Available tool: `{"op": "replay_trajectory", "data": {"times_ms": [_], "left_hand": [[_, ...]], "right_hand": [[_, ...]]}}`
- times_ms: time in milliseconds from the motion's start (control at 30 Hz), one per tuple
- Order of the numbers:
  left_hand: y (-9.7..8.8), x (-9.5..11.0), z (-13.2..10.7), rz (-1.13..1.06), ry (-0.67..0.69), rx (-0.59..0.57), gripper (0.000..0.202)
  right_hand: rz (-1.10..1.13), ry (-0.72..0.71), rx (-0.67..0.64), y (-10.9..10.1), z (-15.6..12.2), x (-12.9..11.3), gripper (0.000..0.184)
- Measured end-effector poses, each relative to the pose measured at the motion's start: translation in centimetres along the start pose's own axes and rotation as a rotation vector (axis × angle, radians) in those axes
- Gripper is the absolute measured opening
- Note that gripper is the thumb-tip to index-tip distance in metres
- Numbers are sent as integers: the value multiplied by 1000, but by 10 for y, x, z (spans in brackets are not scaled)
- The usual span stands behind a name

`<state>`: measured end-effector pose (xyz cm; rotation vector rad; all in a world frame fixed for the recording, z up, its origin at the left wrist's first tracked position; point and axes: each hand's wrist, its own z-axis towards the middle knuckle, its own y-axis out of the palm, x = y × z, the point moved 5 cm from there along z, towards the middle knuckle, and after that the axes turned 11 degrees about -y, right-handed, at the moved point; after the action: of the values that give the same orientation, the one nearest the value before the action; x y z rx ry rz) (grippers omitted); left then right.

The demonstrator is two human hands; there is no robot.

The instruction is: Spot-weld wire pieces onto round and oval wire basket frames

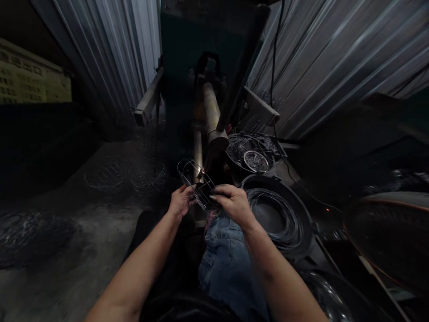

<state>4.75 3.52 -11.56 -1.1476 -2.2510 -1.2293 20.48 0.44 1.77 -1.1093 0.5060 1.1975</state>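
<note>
A wire frame [202, 200] with rounded ends and several cross wires is held tilted in front of me. My left hand [181, 202] pinches its near left edge. At its right side my right hand [233, 203] is closed with thumb and fingers together; whether it grips the frame itself or a small piece of wire is too dark to tell. The frame surrounds the tip of the lower metal arm [198, 152] of a spot-welding machine. A small orange glow shows at that tip. The thicker upper arm [212, 112] reaches out just above.
Coiled wire [288, 219] lies in a black round basin [303, 201] to the right. Behind it, another container holds loose wire and a small round dish [256, 161] of short metal pieces. Wire frames [109, 174] lie on the left floor. A yellow crate [33, 78] stands farther left.
</note>
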Motion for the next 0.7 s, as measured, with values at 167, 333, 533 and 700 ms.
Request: {"op": "replay_trajectory", "data": {"times_ms": [167, 333, 533, 700], "left_hand": [[1, -1, 4, -22, -33, 8, 42], [0, -2, 10, -35, -66, 11, 37], [0, -6, 12, -31, -109, 15, 36], [0, -7, 10, -14, -130, 17, 31]], "right_hand": [[-14, 93, -42, 2, 18, 0, 8], [-4, 143, -43, 2, 30, 1, 12], [13, 199, -48, 4, 41, 3, 16], [18, 231, -63, 3, 43, 2, 15]]}}
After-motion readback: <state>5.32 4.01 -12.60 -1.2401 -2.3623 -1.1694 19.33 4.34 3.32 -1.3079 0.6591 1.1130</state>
